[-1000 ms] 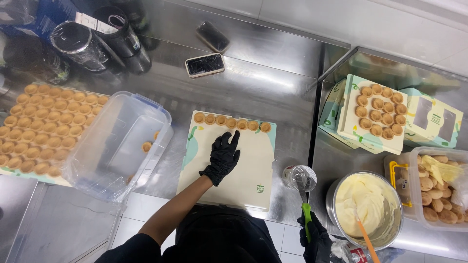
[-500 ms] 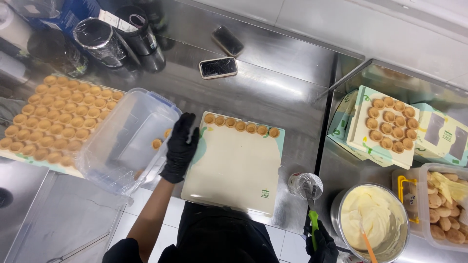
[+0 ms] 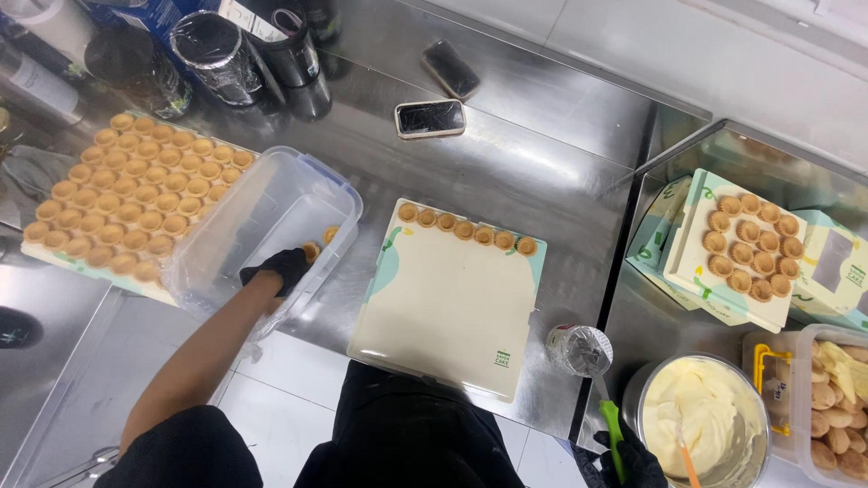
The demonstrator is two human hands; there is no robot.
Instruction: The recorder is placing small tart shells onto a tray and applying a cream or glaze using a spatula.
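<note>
Left hand [image 3: 282,267], in a black glove, reaches into the clear plastic tub [image 3: 271,226] at the near left, fingers curled together over the loose tart shells [image 3: 318,242] at the tub's right end; whether a shell is already pinched cannot be told. These shells lie just right of the fingertips, touching or almost touching them. The tub's long axis runs from near left to far right, in line with the forearm. Right hand [image 3: 633,461], also gloved, is closed on a green-handled tool [image 3: 613,436] at the near right edge, well apart from the tub. The cream board [image 3: 443,316] lies flat on the steel tabletop [image 3: 542,181], right of the tub, with one row of small round golden shells [image 3: 466,229] along its far edge. The shells are rigid, fluted and matte; the tub is thin and translucent.
</note>
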